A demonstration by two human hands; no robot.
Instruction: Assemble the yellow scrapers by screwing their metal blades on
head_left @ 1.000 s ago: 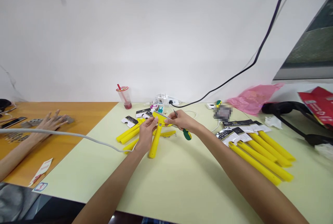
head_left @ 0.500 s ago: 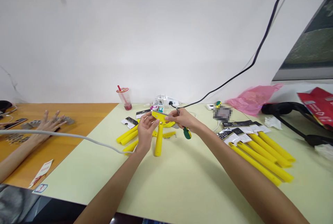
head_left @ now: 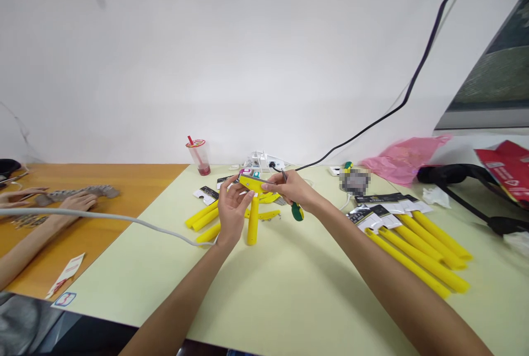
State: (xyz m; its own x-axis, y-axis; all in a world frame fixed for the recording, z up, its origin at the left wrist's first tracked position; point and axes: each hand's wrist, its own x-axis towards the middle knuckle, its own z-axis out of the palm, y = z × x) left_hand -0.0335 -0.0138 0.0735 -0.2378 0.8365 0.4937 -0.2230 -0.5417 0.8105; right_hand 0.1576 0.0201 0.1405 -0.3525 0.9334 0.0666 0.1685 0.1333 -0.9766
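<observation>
My left hand [head_left: 232, 210] is closed on one end of the head of a yellow T-shaped scraper [head_left: 252, 224]. A grey metal strip runs along the head's top edge, and the yellow handle points down toward me. My right hand [head_left: 292, 189] pinches the head's other end between thumb and finger. Tucked in that same hand is a screwdriver [head_left: 297, 211] with a green and yellow handle, its shaft sticking up past the fingers. Behind the scraper lie curved yellow pieces [head_left: 268, 215] with small screws beside them. More yellow handles [head_left: 205, 218] rest left of my left hand.
Several yellow tubes [head_left: 421, 257] and black-and-white packets [head_left: 384, 201] lie at right. A drink cup [head_left: 199, 157] and a power strip [head_left: 264, 160] stand near the wall. A white cable [head_left: 103, 214] crosses from the left, where another person's hands [head_left: 76, 204] work on the orange table [head_left: 136, 179].
The scraper's head has tilted and shifted slightly left, still between both hands. At left, the other person's spread hand has lowered onto the grey pieces, and their second hand shows more.
</observation>
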